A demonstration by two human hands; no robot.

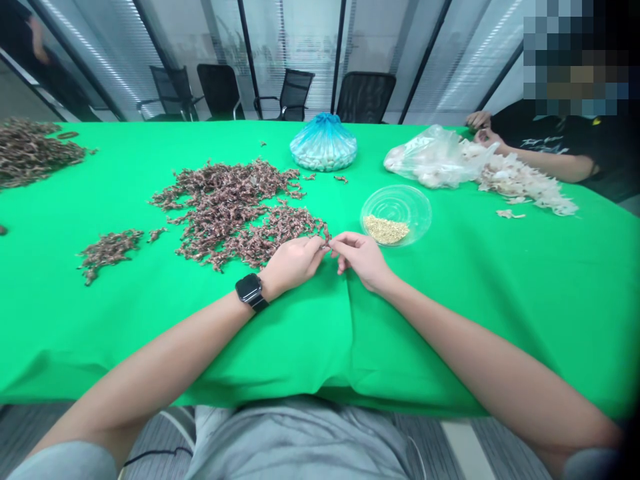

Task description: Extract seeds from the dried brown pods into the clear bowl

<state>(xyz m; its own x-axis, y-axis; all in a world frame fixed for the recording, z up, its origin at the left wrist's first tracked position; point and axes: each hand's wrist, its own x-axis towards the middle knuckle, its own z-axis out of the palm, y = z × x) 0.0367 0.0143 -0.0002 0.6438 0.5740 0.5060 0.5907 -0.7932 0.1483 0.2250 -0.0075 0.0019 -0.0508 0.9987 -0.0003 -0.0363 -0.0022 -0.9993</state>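
My left hand [295, 262], with a black watch [252, 292] on its wrist, pinches a small dried brown twisted piece [327, 235] at the fingertips. My right hand [364, 259] meets it there, its thumb and forefinger pressed together at the same piece. Whatever else sits between the right fingertips is too small to make out. Just beyond and left of my hands spreads a large heap of similar dried brown pieces [220, 207]. A clear round plate [420, 217] lies beyond my right hand and holds a mound of small pale golden bits [387, 230].
A blue-topped bag of pale lumps [323, 147] stands at the back. A clear plastic bag [425, 157] and pale peelings [530, 183] lie by another person's hands [485, 130]. More brown pieces form a small pile [111, 250] and a far-left heap [30, 150]. Green cloth [500, 280] covers the table.
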